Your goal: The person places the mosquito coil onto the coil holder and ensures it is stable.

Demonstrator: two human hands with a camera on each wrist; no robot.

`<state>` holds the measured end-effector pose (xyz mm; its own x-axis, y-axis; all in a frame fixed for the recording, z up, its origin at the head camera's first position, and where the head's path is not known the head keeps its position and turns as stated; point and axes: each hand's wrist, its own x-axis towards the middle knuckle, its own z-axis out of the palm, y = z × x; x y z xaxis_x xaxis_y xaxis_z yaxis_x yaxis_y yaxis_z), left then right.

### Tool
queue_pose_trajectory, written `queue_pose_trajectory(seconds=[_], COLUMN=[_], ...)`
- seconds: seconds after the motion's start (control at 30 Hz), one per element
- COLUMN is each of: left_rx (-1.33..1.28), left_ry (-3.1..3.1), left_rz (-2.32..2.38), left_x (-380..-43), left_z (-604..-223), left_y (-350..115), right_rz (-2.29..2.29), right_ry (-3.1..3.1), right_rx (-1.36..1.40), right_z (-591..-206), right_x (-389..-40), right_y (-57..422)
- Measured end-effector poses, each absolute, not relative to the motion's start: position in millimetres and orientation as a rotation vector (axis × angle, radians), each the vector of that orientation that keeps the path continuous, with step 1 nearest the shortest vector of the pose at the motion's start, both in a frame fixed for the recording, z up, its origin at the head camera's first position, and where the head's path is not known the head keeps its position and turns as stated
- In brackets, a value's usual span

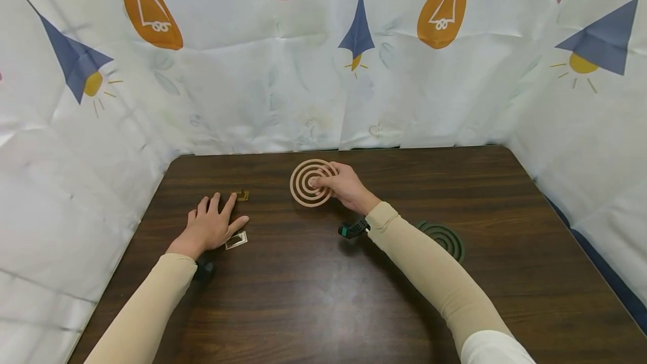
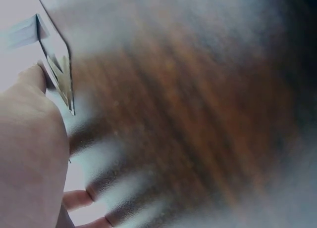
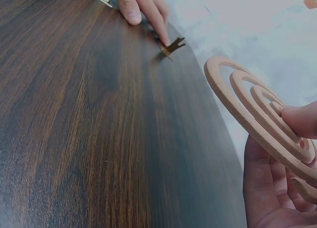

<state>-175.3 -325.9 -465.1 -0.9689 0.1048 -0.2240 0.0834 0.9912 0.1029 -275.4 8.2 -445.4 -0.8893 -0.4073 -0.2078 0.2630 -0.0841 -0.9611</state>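
My right hand (image 1: 352, 189) holds a tan mosquito coil (image 1: 305, 183) above the far middle of the table, thumb on its centre and the other fingers behind. In the right wrist view, the coil (image 3: 237, 102) is tilted. On the left, my left hand (image 1: 208, 228) lies palm down with spread fingers. Its index fingertip meets a small gold metal coil stand (image 1: 244, 196), also visible in the right wrist view with an upright prong (image 3: 174, 44). Beside the thumb lies a silver metal stand (image 1: 236, 240); the left wrist view shows that stand (image 2: 60, 72) close up.
A dark green mosquito coil (image 1: 445, 239) lies on the brown wooden table (image 1: 303, 308), partly behind my right forearm. White patterned cloth (image 1: 227, 89) hangs at the back and sides. Each wrist carries a black camera strap (image 1: 354, 228).
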Motion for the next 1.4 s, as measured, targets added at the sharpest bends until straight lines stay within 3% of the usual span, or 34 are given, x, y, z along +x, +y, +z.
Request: queue_pose_trajectory(seconds=[1.4], left_rx=[0.113], left_ry=[2.894], left_rz=[0.131], left_x=[-178.0], left_z=[-465.8], left_y=[-325.3], right_rz=[-1.937], right_ry=[1.793], right_rx=[-0.202], right_z=[-450.2], right_x=[-272.2], right_y=[-22.7])
